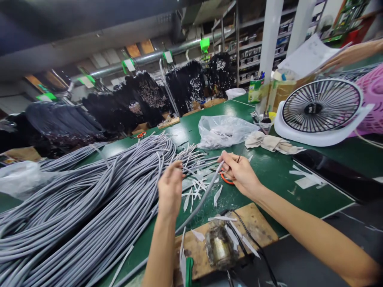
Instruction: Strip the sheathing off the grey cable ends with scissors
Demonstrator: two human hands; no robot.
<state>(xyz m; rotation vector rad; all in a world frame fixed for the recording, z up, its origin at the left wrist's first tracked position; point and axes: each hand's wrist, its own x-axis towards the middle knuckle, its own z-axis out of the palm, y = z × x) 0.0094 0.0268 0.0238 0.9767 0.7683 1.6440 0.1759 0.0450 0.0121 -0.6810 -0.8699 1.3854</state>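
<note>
My right hand [239, 172] pinches a grey cable [204, 200] near its end. From there the cable slopes down and left, passing behind my left forearm. My left hand [170, 186] is raised with its fingers curled in, beside the bundle's cut ends; whatever it may hold is hidden. A thick bundle of grey cables [89, 199] fills the left of the table. White scraps of sheathing [196, 190] lie between my hands. An orange handle [227, 180] shows just below my right hand.
A small motor [220, 247] on a wooden board [260, 227] stands in front of me, with a black cord. Beyond lie a clear plastic bag [224, 131], gloves [272, 143], a fan [320, 107] and a black slab [335, 173]. Another person's arm [356, 54] reaches in at right.
</note>
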